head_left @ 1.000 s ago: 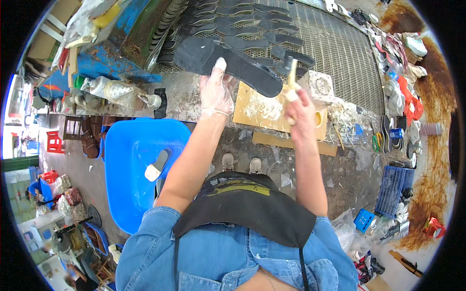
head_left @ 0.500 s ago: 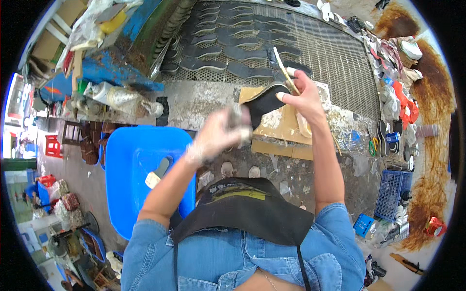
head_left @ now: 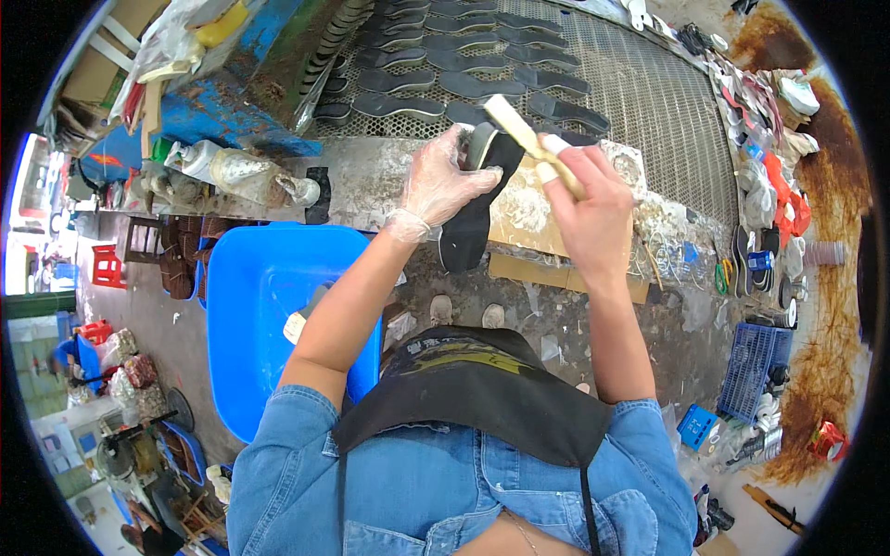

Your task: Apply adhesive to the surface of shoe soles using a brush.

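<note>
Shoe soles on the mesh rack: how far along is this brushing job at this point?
Done: rows of dark soles already lie on the mesh rack. In hand: the gloved left hand holds one black sole upright over the cardboard pad, while the right hand sets a wooden-handled brush to its top end. Left: this sole is not yet on the rack; how many remain cannot be seen.

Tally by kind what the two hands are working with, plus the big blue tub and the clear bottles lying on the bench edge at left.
Black shoe sole, held by the gloved left hand: 1
Wooden-handled brush, held by the right hand: 1
Blue tub: 1
Clear bottles: 2
Total: 5
</note>
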A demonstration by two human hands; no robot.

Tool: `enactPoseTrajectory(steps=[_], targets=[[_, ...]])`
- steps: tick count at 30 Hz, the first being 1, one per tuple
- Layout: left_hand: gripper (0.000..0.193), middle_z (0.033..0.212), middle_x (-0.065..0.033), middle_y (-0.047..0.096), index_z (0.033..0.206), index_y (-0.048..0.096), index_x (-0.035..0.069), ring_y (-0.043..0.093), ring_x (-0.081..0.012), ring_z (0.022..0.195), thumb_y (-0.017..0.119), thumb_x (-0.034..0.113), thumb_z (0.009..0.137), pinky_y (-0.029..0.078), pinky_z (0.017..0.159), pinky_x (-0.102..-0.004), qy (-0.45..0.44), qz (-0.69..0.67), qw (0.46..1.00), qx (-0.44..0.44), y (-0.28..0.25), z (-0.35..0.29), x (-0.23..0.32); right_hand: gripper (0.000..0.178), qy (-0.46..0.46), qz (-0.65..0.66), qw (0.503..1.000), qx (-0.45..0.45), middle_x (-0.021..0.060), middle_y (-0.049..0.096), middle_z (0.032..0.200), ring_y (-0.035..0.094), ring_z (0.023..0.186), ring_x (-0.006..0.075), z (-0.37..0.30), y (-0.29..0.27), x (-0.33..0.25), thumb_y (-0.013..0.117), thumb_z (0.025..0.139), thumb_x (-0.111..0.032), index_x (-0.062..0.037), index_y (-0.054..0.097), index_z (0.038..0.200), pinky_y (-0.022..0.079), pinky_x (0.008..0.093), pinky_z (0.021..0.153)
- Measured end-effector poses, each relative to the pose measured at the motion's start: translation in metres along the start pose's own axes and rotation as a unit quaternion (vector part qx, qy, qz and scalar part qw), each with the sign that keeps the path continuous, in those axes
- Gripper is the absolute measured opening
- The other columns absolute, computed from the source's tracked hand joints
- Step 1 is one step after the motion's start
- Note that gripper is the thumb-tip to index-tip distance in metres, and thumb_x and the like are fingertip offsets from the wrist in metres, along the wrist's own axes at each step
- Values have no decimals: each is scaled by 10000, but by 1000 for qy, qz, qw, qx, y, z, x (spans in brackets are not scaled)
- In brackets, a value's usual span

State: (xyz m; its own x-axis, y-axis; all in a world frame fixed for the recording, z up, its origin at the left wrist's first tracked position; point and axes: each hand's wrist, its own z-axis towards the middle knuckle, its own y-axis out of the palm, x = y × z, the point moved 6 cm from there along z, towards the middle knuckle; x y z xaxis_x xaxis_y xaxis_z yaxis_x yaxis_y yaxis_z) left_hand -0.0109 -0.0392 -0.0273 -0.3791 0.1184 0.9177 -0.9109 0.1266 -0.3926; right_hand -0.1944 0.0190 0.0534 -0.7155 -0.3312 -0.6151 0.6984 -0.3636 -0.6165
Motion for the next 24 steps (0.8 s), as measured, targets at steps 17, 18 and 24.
enactPoseTrajectory(steps=[17, 18, 24], targets=[[469, 983, -52, 648, 1161, 592, 17, 609, -129, 877, 750, 218, 768, 508, 752, -287, -89, -315, 941, -83, -15, 12, 1, 289, 47, 42, 997, -49, 71, 616, 761, 554, 621, 185, -21, -14, 25, 698, 754, -60, -56, 707, 1043, 431, 292, 590], [468, 960, -47, 647, 1155, 600, 26, 600, -125, 825, 745, 246, 767, 492, 706, -274, -82, -321, 940, -77, -15, 16, 1, 286, 39, 22, 996, -79, 68, 607, 747, 552, 616, 180, -25, -15, 22, 700, 751, -57, -58, 714, 1037, 427, 290, 580], [460, 946, -41, 646, 1134, 617, 33, 579, -121, 771, 752, 263, 758, 466, 675, -274, -99, -340, 932, -74, -23, 23, 17, 295, 36, 43, 979, -196, 68, 570, 702, 546, 611, 170, -42, -32, 25, 697, 730, -47, -57, 722, 1024, 407, 295, 556]])
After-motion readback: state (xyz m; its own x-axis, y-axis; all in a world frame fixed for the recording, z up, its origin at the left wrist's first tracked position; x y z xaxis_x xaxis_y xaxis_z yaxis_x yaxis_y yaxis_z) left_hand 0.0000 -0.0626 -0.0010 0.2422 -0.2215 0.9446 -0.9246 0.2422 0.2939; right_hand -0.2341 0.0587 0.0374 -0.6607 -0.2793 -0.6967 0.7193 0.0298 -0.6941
